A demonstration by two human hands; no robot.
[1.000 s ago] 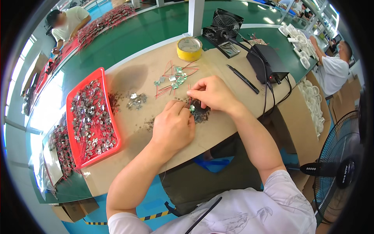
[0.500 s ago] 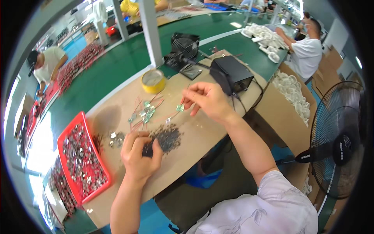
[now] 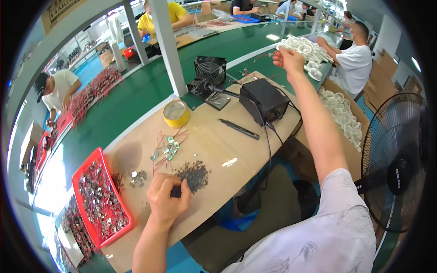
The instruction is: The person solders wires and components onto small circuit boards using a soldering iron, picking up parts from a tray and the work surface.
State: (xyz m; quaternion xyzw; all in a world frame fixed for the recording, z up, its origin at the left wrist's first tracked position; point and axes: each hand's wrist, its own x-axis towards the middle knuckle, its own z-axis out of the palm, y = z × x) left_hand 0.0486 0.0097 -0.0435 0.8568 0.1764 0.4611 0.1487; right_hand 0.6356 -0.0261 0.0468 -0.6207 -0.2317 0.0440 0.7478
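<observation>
The red tray (image 3: 122, 213) at 8 o'clock on the tan bench (image 3: 214, 150) is heaped with small metal parts (image 3: 96, 200), and cardboard boxes at 3 o'clock hold white rings (image 3: 339, 116). The bench stands beside a green conveyor (image 3: 136, 98) in a workshop where other people work; on it are a yellow tape roll (image 3: 175, 113), a black box (image 3: 264, 100) and a fan (image 3: 210, 70). The left hand (image 3: 167, 196) pinches at the near edge of a pile of dark bits (image 3: 193, 173) near the bench's middle, while the right hand (image 3: 287, 58), up at 1 o'clock, is curled around something too small to tell, and the pile has no clear long axis.
</observation>
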